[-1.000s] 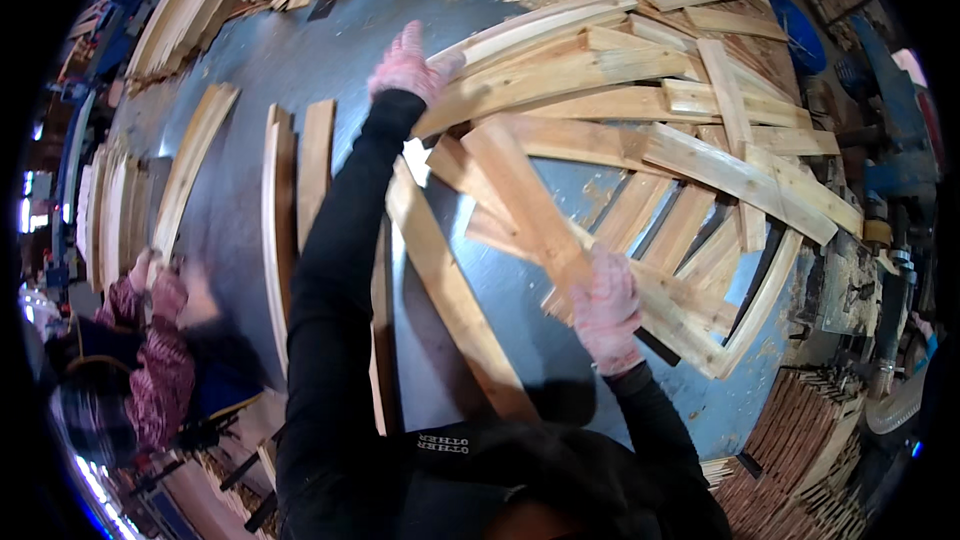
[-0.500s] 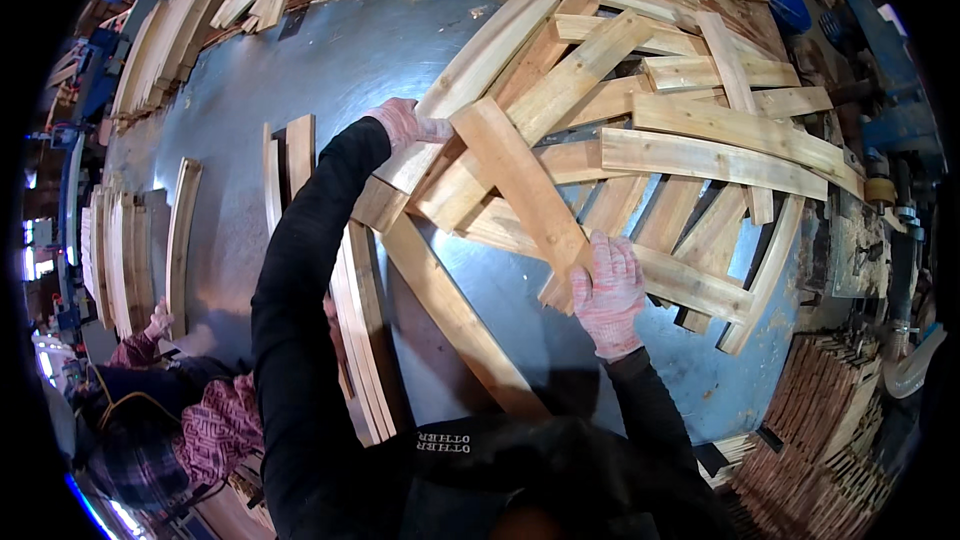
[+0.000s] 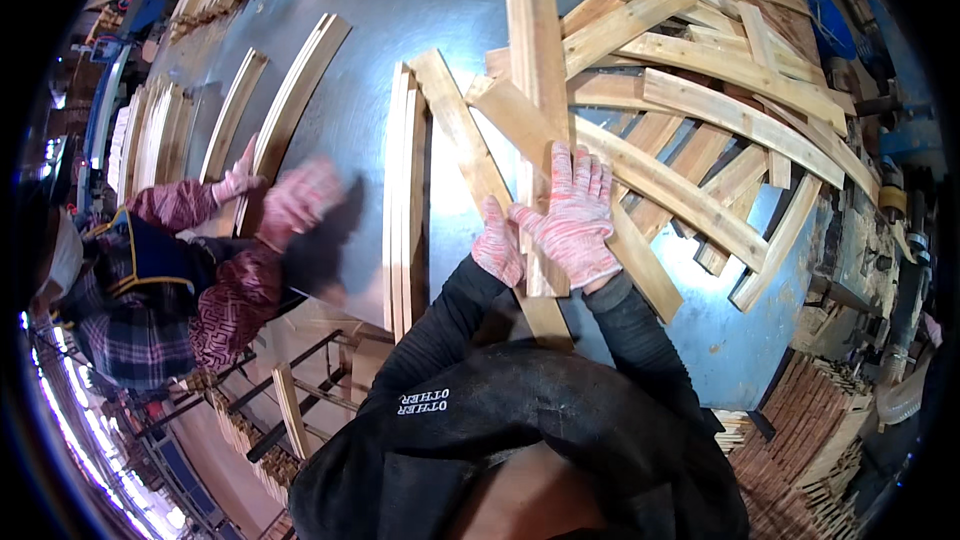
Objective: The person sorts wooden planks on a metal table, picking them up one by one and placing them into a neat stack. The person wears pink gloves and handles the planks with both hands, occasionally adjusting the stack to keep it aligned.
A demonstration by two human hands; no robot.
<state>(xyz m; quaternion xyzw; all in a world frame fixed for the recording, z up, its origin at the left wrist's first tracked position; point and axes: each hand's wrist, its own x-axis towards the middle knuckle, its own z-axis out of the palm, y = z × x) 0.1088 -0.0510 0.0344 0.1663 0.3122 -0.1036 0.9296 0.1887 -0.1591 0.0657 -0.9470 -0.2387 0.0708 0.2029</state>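
Observation:
A narrow stack of wooden boards (image 3: 540, 58) points away from me across the metal table. My right hand (image 3: 575, 218), in a pink-and-white glove, lies on the stack's near part with fingers outstretched and thumb toward the left. On the stack's left edge is my left hand (image 3: 497, 246), gloved alike; its thumb shows, while its other fingers are partly hidden against the boards. A slanting board (image 3: 515, 120) reaches the stack from the left, near my right fingertips. Left of my hands, another board (image 3: 460, 145) lies diagonally, its near end running past my left wrist.
Loose boards (image 3: 740, 130) lie in a crossed heap at the right. A row of boards (image 3: 402, 200) stands left of me. Farther left, a co-worker's gloved hands (image 3: 298, 202) are beside more boards (image 3: 300, 80). Stacked thin slats (image 3: 800, 430) fill the lower right.
Both my hands have come together near me; the left has left the far boards. The stack now points straight away from me. The co-worker has moved in, and the view has shifted.

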